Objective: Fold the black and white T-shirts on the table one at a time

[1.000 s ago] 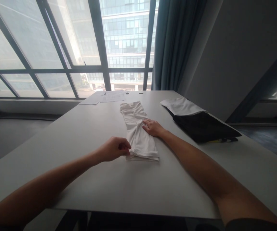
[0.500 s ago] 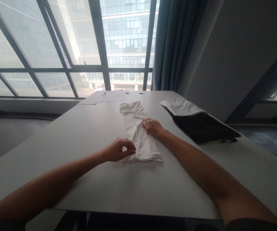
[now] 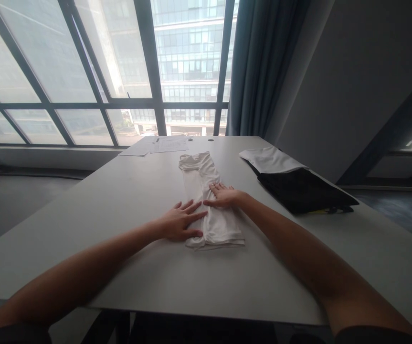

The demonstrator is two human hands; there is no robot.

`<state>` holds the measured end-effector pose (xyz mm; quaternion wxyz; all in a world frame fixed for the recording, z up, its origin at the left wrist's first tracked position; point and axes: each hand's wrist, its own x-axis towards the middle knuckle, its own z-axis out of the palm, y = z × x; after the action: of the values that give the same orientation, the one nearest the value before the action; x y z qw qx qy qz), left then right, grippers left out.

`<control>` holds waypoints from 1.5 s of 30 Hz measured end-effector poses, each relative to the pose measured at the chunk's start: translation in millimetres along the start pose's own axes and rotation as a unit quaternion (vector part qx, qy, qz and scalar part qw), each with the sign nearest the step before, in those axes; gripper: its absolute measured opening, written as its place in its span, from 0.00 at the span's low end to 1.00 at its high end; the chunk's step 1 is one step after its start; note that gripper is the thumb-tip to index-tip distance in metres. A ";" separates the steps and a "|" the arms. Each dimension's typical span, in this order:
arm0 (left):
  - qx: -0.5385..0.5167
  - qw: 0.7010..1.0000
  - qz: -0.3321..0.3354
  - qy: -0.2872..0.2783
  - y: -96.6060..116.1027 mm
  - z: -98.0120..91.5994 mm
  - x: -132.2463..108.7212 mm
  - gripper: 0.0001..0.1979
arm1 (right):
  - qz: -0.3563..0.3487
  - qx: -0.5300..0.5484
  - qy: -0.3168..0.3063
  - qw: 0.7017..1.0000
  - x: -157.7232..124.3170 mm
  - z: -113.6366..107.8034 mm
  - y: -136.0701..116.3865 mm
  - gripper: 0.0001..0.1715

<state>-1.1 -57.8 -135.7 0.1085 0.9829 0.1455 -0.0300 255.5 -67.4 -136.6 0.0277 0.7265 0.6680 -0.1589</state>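
Observation:
A white garment [image 3: 223, 227], folded into a long narrow strip, lies on the white table [image 3: 120, 191] in front of me. What looks like a thin strap shows at its far end, and its near edge has stacked layers. My left hand [image 3: 182, 222] rests on its left side with fingers spread flat. On the right side of the cloth, my right hand [image 3: 222, 195] lies palm down, fingers stretched out and a ring on one of them. Wrinkles run through the fabric between and beyond both hands.
To the right lie a black folded item [image 3: 302, 188] and a light grey cloth [image 3: 272, 159] overlapping it. Paper sheets [image 3: 155, 145] sit at the table's far left corner. Behind the table are large windows [image 3: 191, 57] and a blue-grey curtain [image 3: 263, 67].
My left hand has gone from a pinch near the cloth's lower left to lying flat with spread fingers. My right hand has slid slightly nearer and flattened. The cloth's near end has shifted slightly.

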 end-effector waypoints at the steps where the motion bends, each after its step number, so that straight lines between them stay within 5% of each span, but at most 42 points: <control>1: -0.002 1.000 -0.001 0.003 0.8 -0.7 -0.8 0.41 | -0.007 -0.002 -0.013 1.000 -1.5 -4.5 3.8 0.71; 5: -0.022 0.997 -0.006 0.080 -7.6 -2.6 10.3 0.41 | -0.014 0.007 -0.049 0.999 -3.8 -18.5 21.3 0.86; 8: -0.029 0.992 0.001 0.122 -21.5 -6.4 41.1 0.34 | -0.013 0.017 -0.051 0.998 0.5 -19.5 32.2 0.90; 12: 0.003 0.993 -0.013 0.116 -41.6 -11.8 94.8 0.33 | -0.032 0.012 -0.054 0.998 5.3 -14.5 39.3 0.92; 15: 0.009 0.995 -0.074 0.060 -53.8 -11.8 117.9 0.37 | -0.037 -0.009 -0.069 0.997 3.4 -12.0 43.9 0.92; 23: 0.004 0.992 -0.125 0.018 -67.1 -7.6 112.2 0.45 | -0.032 0.018 -0.049 0.998 -14.0 -21.9 55.4 0.89; 27: 0.004 0.992 -0.121 0.027 -63.8 -5.6 105.0 0.44 | -0.089 0.035 -0.001 0.995 -37.5 -22.6 17.8 0.70; 30: 0.007 0.995 -0.103 0.015 -59.1 -6.0 101.8 0.44 | -0.046 0.052 0.026 0.997 -52.9 -6.4 -15.8 0.62; 35: -0.036 0.995 -0.092 -0.022 -67.3 -32.0 105.1 0.43 | 0.020 0.026 -0.031 0.999 -60.5 16.3 -22.4 0.72; 38: -0.038 0.993 -0.105 0.042 -84.7 -47.2 111.8 0.41 | 0.022 0.017 -0.042 0.999 -59.4 14.4 -7.8 0.77; 41: 0.012 0.982 -0.144 0.123 -103.4 -43.4 119.2 0.37 | 0.016 0.018 -0.049 0.999 -63.1 12.3 -2.7 0.80; 45: 0.002 0.967 -0.234 0.099 -124.3 -24.3 129.0 0.37 | 0.031 0.003 -0.059 0.998 -76.8 17.0 -14.7 0.82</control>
<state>86.5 99.8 -149.1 0.0820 0.9198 0.3813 0.0432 233.4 -144.1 -129.6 0.0699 0.7361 0.6419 -0.2030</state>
